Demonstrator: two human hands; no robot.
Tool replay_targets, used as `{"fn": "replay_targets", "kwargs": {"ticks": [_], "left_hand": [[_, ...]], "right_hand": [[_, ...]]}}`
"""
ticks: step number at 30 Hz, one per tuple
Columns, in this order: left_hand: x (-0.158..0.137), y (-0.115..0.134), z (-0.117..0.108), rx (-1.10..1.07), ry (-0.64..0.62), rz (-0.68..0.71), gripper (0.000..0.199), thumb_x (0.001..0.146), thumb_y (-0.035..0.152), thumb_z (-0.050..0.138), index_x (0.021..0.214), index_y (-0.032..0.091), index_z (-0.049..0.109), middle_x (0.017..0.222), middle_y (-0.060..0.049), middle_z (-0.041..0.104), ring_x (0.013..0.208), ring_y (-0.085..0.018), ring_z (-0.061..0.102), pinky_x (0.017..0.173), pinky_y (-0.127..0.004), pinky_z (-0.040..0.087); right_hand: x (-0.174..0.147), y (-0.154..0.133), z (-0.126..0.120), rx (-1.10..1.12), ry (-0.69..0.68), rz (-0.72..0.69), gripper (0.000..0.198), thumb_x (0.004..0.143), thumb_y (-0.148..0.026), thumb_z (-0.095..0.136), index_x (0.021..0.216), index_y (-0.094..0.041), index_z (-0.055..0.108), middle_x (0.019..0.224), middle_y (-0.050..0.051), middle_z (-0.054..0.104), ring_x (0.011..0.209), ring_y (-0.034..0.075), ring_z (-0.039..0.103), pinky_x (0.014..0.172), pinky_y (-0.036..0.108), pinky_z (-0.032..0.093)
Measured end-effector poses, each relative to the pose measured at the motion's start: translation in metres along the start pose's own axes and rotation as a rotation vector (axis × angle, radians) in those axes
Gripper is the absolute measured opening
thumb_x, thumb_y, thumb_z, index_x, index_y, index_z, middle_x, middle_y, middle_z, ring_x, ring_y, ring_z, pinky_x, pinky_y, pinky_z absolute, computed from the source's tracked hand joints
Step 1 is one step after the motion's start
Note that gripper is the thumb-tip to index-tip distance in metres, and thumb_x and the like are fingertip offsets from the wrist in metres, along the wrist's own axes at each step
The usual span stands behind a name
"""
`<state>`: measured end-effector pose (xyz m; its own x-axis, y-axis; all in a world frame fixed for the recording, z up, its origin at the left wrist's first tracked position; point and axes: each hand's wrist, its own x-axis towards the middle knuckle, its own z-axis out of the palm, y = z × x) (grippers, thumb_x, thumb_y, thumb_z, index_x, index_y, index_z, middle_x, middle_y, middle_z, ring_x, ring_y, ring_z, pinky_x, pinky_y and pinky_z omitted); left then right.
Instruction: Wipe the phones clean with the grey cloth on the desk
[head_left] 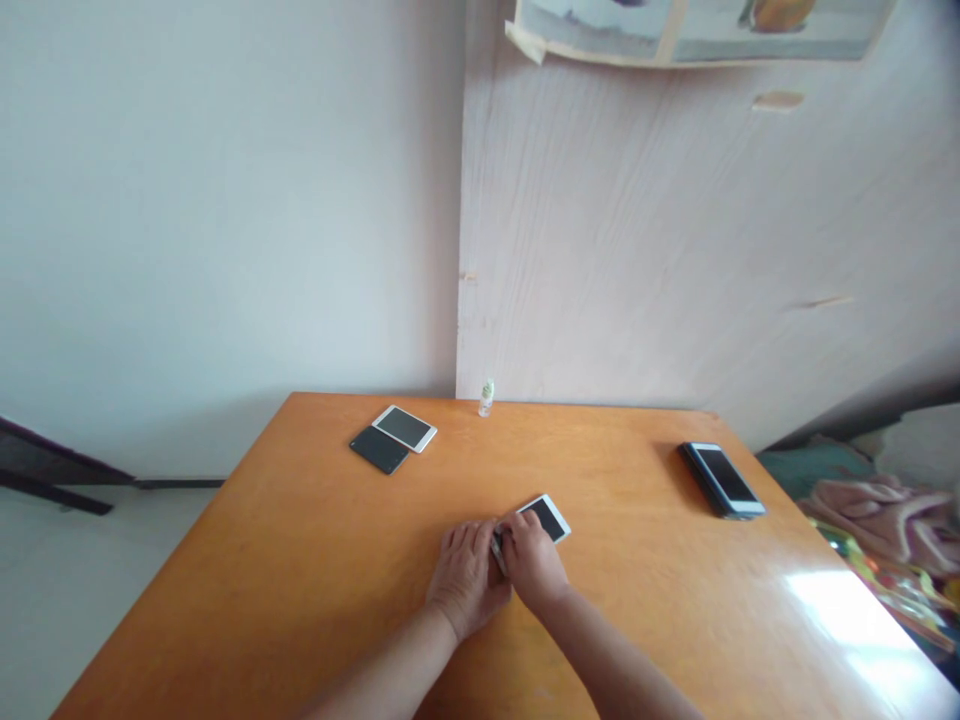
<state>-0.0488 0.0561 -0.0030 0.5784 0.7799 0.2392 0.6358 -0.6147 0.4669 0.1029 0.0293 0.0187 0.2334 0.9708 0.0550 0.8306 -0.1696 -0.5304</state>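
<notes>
A white-framed smartphone [551, 516] with a dark screen lies slantwise near the front middle of the table, its far right end showing. My left hand [466, 578] closes around the phone's near left end. My right hand [531, 558] rests over the middle of the screen, fingers curled and pressed together. Whatever these fingers may pinch is hidden beneath them. Both hands touch at the phone's near end and cover much of it.
Toward the back left, a white phone [405, 428] partly overlaps a black phone [379, 450]. A small clear spray bottle [487, 398] stands at the table's back edge. Stacked phones [724, 480] lie at the right. The wooden table [300, 600] meets the wall behind.
</notes>
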Motion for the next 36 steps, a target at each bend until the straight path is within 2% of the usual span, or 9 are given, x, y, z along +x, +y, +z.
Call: {"fn": "replay_targets", "kwargs": {"ticks": [3, 8, 12, 16, 18, 23, 29, 32, 36], "left_hand": [[-0.001, 0.000, 0.001, -0.007, 0.007, 0.004, 0.067, 0.073, 0.035, 0.066, 0.133, 0.020, 0.042, 0.119, -0.010, 0.060, 0.109, -0.029, 0.055, 0.100, -0.049, 0.041], [0.000, 0.000, -0.001, -0.034, -0.007, 0.007, 0.075, 0.073, 0.043, 0.069, 0.137, 0.020, 0.039, 0.121, -0.012, 0.059, 0.111, -0.031, 0.054, 0.100, -0.051, 0.040], [0.000, 0.000, -0.002, -0.033, -0.033, -0.010, 0.073, 0.071, 0.038, 0.068, 0.135, 0.019, 0.040, 0.121, -0.012, 0.059, 0.111, -0.031, 0.054, 0.100, -0.051, 0.039], [-0.001, -0.001, -0.001, -0.047, -0.024, -0.008, 0.073, 0.072, 0.035, 0.066, 0.138, 0.021, 0.037, 0.120, -0.010, 0.060, 0.109, -0.030, 0.055, 0.100, -0.049, 0.040], [-0.002, -0.001, -0.001, -0.056, -0.009, 0.002, 0.077, 0.072, 0.038, 0.068, 0.140, 0.021, 0.034, 0.121, -0.011, 0.060, 0.110, -0.030, 0.055, 0.100, -0.049, 0.040], [-0.001, 0.000, 0.000, -0.047, 0.010, -0.001, 0.082, 0.071, 0.043, 0.071, 0.140, 0.018, 0.035, 0.123, -0.012, 0.060, 0.113, -0.032, 0.054, 0.101, -0.051, 0.039], [-0.003, -0.003, 0.005, -0.053, 0.018, -0.010, 0.074, 0.074, 0.029, 0.065, 0.141, 0.020, 0.034, 0.119, -0.010, 0.061, 0.108, -0.029, 0.056, 0.099, -0.047, 0.041], [-0.003, -0.004, 0.005, -0.064, 0.014, 0.017, 0.081, 0.075, 0.041, 0.069, 0.143, 0.019, 0.032, 0.122, -0.012, 0.059, 0.111, -0.031, 0.055, 0.100, -0.050, 0.040], [-0.002, -0.003, 0.003, -0.047, 0.006, 0.006, 0.084, 0.074, 0.049, 0.070, 0.143, 0.020, 0.032, 0.124, -0.013, 0.058, 0.113, -0.032, 0.053, 0.100, -0.051, 0.039]], "right_hand": [[-0.012, 0.004, -0.006, 0.025, -0.085, -0.071, 0.017, 0.085, -0.010, 0.051, 0.083, -0.021, 0.063, 0.085, 0.003, 0.063, 0.074, 0.015, 0.062, 0.066, 0.023, 0.042], [0.014, 0.033, -0.029, -0.063, 0.042, 0.126, 0.018, 0.094, -0.020, 0.045, 0.087, -0.019, 0.062, 0.086, 0.007, 0.063, 0.076, 0.019, 0.061, 0.066, 0.027, 0.042], [0.015, 0.013, -0.011, -0.038, 0.024, 0.085, 0.017, 0.092, -0.017, 0.047, 0.090, -0.019, 0.063, 0.091, 0.008, 0.064, 0.080, 0.018, 0.062, 0.069, 0.026, 0.043], [-0.004, 0.000, -0.003, 0.050, -0.122, -0.043, 0.013, 0.084, -0.013, 0.056, 0.084, -0.022, 0.064, 0.086, 0.001, 0.064, 0.077, 0.014, 0.062, 0.068, 0.022, 0.042], [-0.002, 0.010, -0.012, 0.062, -0.150, -0.018, 0.011, 0.084, -0.014, 0.057, 0.082, -0.022, 0.064, 0.084, 0.001, 0.063, 0.078, 0.015, 0.061, 0.070, 0.022, 0.043], [0.022, 0.018, -0.018, 0.002, -0.049, 0.123, 0.019, 0.092, -0.017, 0.045, 0.089, -0.017, 0.064, 0.093, 0.010, 0.063, 0.086, 0.020, 0.061, 0.074, 0.028, 0.043], [-0.003, -0.011, 0.002, 0.067, -0.167, 0.009, 0.013, 0.085, -0.014, 0.055, 0.087, -0.021, 0.066, 0.089, 0.003, 0.066, 0.081, 0.015, 0.061, 0.072, 0.023, 0.042], [-0.003, 0.011, -0.016, 0.062, -0.167, 0.046, 0.012, 0.084, -0.016, 0.057, 0.081, -0.022, 0.066, 0.084, 0.001, 0.065, 0.078, 0.014, 0.061, 0.070, 0.022, 0.042], [0.011, 0.037, -0.037, -0.019, -0.034, 0.203, 0.021, 0.094, -0.024, 0.044, 0.092, -0.020, 0.065, 0.091, 0.005, 0.062, 0.079, 0.016, 0.061, 0.068, 0.025, 0.041]]}}
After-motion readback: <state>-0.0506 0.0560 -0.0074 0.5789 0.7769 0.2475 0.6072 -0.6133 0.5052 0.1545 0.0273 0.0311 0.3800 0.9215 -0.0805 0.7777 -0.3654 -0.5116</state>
